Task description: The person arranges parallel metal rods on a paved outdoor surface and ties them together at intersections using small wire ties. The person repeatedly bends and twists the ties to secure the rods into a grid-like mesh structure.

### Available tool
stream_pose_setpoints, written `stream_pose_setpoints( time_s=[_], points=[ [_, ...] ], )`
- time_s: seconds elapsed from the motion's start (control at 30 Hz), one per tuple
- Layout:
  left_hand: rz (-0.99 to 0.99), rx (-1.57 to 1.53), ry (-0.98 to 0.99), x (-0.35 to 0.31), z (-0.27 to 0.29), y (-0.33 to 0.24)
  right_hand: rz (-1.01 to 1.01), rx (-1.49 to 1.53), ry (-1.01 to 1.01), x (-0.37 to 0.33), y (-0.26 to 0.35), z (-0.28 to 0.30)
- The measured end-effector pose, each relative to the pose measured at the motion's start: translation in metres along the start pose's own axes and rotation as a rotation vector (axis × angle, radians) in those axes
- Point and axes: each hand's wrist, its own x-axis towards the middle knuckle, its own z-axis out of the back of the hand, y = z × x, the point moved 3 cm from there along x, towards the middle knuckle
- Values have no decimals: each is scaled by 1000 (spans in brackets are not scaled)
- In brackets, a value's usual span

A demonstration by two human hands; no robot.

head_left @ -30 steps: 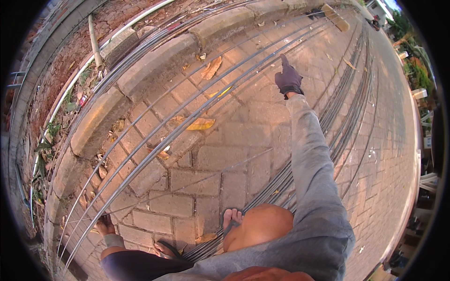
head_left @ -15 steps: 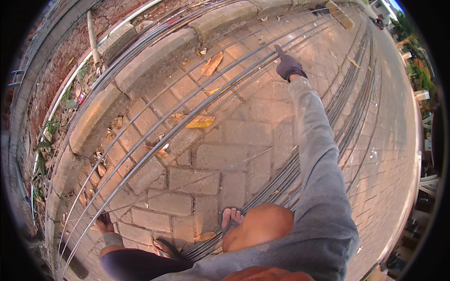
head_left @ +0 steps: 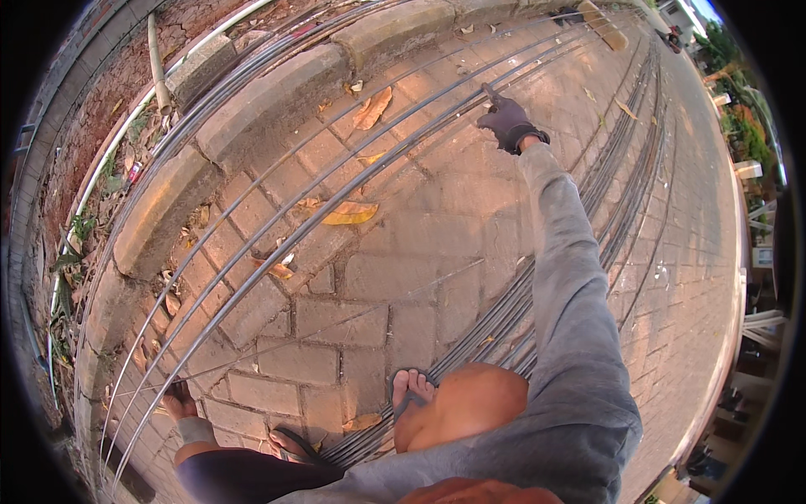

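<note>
Several long grey cables run in a loose curved bundle over the paving, from lower left to the far upper right. My right hand, in a dark purple glove, is at the far part of these cables with the arm stretched out. Its index finger points out over a cable and the thumb stands apart; I see nothing held in it. My left hand is low at the left, beside the near cables and a thin wire that crosses the bricks. Its fingers are dark and too small to make out.
A second bundle of dark cables passes under my right arm and by my sandalled foot. Stone kerb blocks line the left, with more cables and a white pipe beyond. Dry leaves lie about. A block rests far off.
My right hand has shifted slightly left and turned, so its thumb now shows apart from the index finger. The view has shifted a little. My left hand stays by the near cables.
</note>
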Motion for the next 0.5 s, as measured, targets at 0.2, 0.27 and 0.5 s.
stream_pose_setpoints(
  time_s=[0.2, 0.27, 0.5],
  points=[
    [1, 9, -51, 6, 20, 6, -72, 547, -358, -72, 23, -13],
    [2, -4, -36, 10, 28, 8, 37, 644, -392, -107, 40, -48],
    [2, -25, 71, 18, 37, 13, 255, 831, -379, -174, 106, -126]
  ],
)
